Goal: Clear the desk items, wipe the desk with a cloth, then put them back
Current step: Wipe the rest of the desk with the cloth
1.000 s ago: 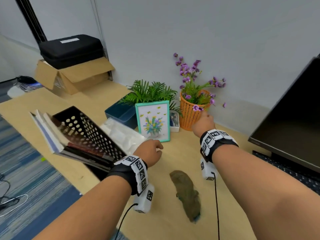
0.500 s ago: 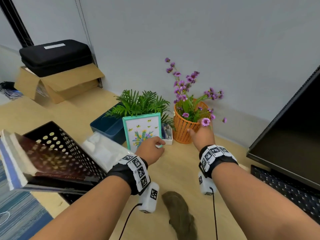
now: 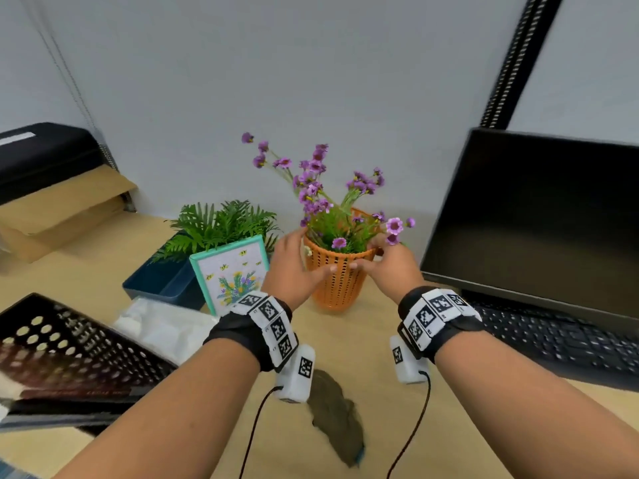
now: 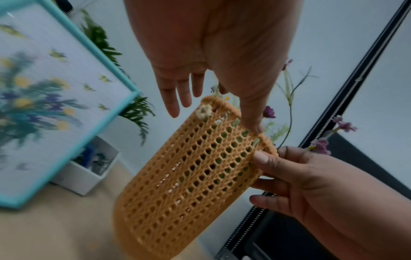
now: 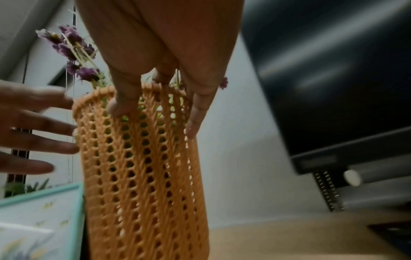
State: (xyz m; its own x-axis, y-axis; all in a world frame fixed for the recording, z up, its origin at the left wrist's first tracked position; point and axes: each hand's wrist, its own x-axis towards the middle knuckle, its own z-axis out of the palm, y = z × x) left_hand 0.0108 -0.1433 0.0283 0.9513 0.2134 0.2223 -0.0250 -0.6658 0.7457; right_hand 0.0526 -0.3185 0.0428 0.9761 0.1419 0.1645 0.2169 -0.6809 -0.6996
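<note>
An orange woven basket (image 3: pixel 340 285) of purple flowers (image 3: pixel 313 181) stands at the back of the desk, beside the wall. My right hand (image 3: pixel 370 252) grips its right side just under the rim, thumb on the front and fingers curled round (image 5: pixel 155 119). My left hand (image 3: pixel 307 257) lies against the left side with straight fingers, and its thumb touches the rim (image 4: pixel 215 121). A dark olive cloth (image 3: pixel 335 416) lies crumpled on the desk between my forearms. A teal picture frame (image 3: pixel 231 274) leans just left of the basket.
A fern in a dark blue box (image 3: pixel 162 281) stands behind the frame, with a small white box (image 4: pixel 86 174) beside it. A black perforated tray with books (image 3: pixel 69 340) and a white packet (image 3: pixel 162 323) lie at the left. A monitor (image 3: pixel 539 219) and keyboard (image 3: pixel 553 337) stand at the right.
My left hand left the picture frame and moved right onto the basket. My right hand closed round the basket's right side. My view swung right, towards the monitor.
</note>
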